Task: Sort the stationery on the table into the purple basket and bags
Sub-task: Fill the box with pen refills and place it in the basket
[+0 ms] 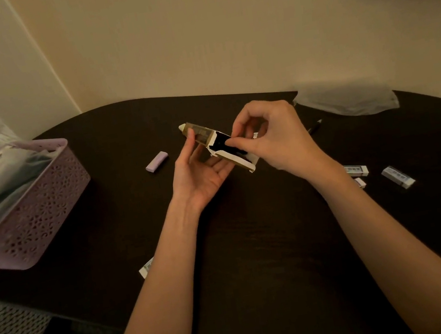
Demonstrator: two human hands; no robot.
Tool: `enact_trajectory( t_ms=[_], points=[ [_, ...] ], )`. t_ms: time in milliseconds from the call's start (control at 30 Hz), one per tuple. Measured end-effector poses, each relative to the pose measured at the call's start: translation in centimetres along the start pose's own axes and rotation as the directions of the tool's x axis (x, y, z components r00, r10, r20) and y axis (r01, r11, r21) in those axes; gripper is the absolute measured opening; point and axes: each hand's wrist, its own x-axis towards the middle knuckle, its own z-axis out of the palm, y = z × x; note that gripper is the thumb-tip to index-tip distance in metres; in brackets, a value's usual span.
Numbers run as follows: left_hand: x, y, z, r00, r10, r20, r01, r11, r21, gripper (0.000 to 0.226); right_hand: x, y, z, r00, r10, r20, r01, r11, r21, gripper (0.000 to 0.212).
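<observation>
Slim gold-and-white box held above mid-bench, long axis diagonal, far end pointing up-left toward the wall, near end down-right with its flap torn open. Dark contents showing at the open end; cannot tell what they are.

Left hand palm up under the box, thumb on the top face near the far end, fingers curled loosely beneath, cradling it. Right hand over the open end, thumb and forefinger pinching the dark contents at the flap, remaining fingers curled. Box thus between both hands, off the bench surface.

Around: purple basket at left bench edge, stuffed with clear bags. Lilac eraser lying flat between basket and hands, apart from both. White sleeved eraser near the left forearm, partly hidden by it. Three more white erasers at right: one just beside the right wrist, one partly behind the forearm, one farther right. Dark pen behind the right hand, mostly hidden. Clear plastic bag on the far right of the bench. Right forearm blocks part of the eraser cluster.
</observation>
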Motion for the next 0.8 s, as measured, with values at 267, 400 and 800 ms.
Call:
enact_trajectory(
  t_ms=[267,400,800],
  points=[
    [0.0,0.0,0.0,0.994,0.019,-0.104,-0.022,0.999,-0.031,0.070,0.6,2.4,-3.0,0.925,0.381,0.013,-0.371,0.907,-0.198,0.006],
    [0.1,-0.1,0.0,0.994,0.011,-0.110,-0.015,0.999,-0.036,0.070,0.0,4.1,-3.9,0.722,0.677,0.143,-0.533,0.676,-0.509,0.018],
    [0.2,0.0,-0.1,0.993,0.013,-0.118,-0.019,0.999,-0.049,0.073,-0.5,4.8,-2.2,0.659,0.750,0.060,-0.526,0.517,-0.675,0.040]
  ],
)
